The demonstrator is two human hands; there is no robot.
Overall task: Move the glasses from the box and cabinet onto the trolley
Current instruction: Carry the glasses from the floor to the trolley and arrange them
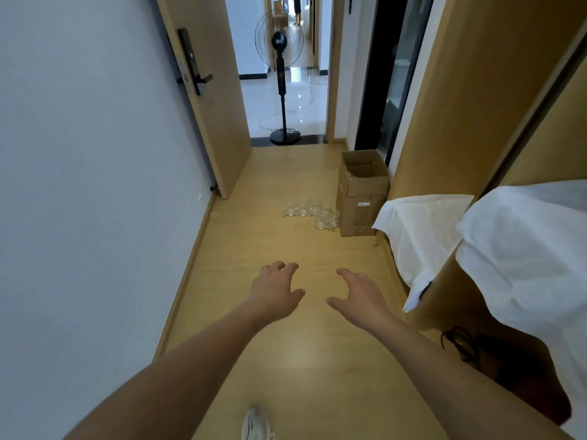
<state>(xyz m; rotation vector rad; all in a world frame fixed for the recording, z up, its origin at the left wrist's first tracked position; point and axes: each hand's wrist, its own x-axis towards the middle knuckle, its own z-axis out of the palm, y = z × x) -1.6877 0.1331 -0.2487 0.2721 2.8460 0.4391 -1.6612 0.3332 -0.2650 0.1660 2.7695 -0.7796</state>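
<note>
Several clear glasses (313,212) stand in a cluster on the wooden floor, just left of an open cardboard box (362,192) set against the right-hand wall. My left hand (276,289) and my right hand (359,296) are stretched out in front of me, well short of the glasses. Both hands have loosely spread fingers and hold nothing. No trolley is in view, and the box's inside is mostly hidden.
A wooden door (206,90) stands open on the left. A standing fan (281,90) blocks part of the doorway ahead, with a cable on the tiles behind it. White cloth (508,249) drapes over wooden panels on the right. My shoe (255,423) shows at the bottom.
</note>
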